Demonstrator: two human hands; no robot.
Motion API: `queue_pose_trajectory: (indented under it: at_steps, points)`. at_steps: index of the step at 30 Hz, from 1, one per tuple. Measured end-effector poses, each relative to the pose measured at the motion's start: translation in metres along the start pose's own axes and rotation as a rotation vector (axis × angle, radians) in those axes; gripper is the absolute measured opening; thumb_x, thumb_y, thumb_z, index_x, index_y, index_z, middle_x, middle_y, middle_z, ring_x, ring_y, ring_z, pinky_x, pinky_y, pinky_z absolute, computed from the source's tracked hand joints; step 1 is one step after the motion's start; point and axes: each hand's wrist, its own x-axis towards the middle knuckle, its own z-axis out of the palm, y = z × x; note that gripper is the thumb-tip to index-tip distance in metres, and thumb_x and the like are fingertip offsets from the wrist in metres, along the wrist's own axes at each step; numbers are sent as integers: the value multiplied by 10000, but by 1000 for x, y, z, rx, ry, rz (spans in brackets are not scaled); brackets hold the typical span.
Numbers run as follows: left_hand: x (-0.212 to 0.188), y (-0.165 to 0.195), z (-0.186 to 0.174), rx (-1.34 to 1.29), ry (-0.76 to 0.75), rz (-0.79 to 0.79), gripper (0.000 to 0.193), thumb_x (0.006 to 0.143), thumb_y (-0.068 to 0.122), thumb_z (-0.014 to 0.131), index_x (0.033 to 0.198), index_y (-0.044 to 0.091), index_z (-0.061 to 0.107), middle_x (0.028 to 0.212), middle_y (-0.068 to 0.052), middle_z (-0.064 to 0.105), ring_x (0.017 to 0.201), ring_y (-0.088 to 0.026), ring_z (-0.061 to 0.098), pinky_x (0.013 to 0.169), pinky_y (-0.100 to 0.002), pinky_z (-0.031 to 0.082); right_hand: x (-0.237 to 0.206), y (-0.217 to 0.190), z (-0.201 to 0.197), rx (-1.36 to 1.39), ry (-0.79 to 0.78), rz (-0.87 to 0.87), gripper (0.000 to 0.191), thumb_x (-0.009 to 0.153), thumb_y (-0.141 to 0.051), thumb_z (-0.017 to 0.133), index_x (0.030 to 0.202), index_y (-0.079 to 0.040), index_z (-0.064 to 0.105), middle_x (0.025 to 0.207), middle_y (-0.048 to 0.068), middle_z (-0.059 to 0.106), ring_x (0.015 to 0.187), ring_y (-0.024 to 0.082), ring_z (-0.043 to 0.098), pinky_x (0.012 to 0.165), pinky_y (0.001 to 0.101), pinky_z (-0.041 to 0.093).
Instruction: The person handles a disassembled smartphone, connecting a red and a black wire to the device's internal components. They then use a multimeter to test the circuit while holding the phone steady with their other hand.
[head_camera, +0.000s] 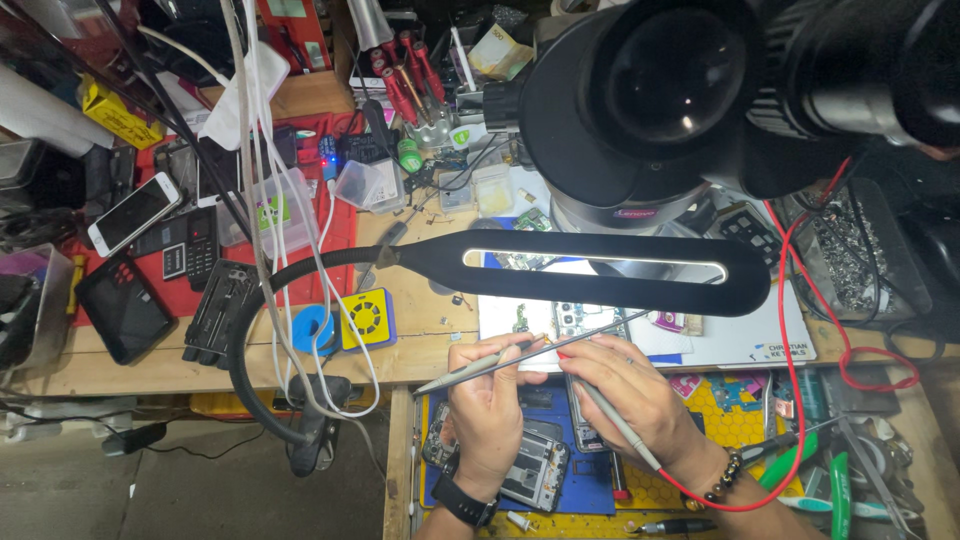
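Observation:
My left hand (488, 400) grips a grey pen-shaped tool (450, 376) that slants up to the right. Its tip rests near a small circuit board (568, 318) on a white pad (745, 335). My right hand (625, 385) holds a grey probe (610, 420) with a red wire (792, 360) trailing from its rear end. The probe tip meets the other tool close to the board. Both hands hover over a blue mat (590, 485), where an opened phone (535, 468) lies below my left hand. A black watch sits on my left wrist and a bead bracelet on my right.
A black bar lamp (600, 272) on a gooseneck spans the bench just above the hands. A large black microscope (650, 100) looms at the top right. Phones (130, 215), screwdrivers (405, 80), white cables (265, 200) and small plastic boxes crowd the left. Tweezers and green-handled tools (838, 490) lie at the right.

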Motion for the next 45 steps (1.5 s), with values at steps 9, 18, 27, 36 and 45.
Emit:
queue_pose_trajectory:
  at_steps: [9,18,27,36,45]
  points:
    - [2,1,1,2,-2,0,157,1022,59,553,1083,-51,459,1168,-251,681,1037,-270,753,745,-298,696,2,0,-1,13,3,3,351,817,36,724,1161,16,654,1153,154,714,1085,298,715,1016,453,552]
    - [2,0,1,-6,3,-1,153,1020,52,553,1080,-50,456,1171,-249,680,1036,-272,754,745,-298,695,3,0,-1,17,-3,7,356,815,37,724,1164,19,656,1153,156,713,1089,299,716,1019,453,551]
    - [2,0,0,-2,-1,4,151,1022,52,553,1082,-47,458,1170,-250,682,1035,-272,754,748,-297,693,2,0,-1,17,1,7,355,817,36,724,1164,14,654,1155,155,714,1097,296,715,1020,452,551]
    - [2,0,-1,8,-10,7,150,1023,51,551,1088,-50,461,1172,-249,682,1039,-272,754,752,-297,696,1,0,0,11,0,12,361,814,35,723,1168,15,657,1158,159,715,1086,297,714,1017,456,549]
    - [2,0,0,-6,-13,1,146,1023,46,546,1089,-50,458,1175,-248,680,1044,-270,751,754,-296,694,0,1,0,3,3,13,359,817,33,725,1169,10,657,1156,153,715,1078,295,714,1018,455,548]
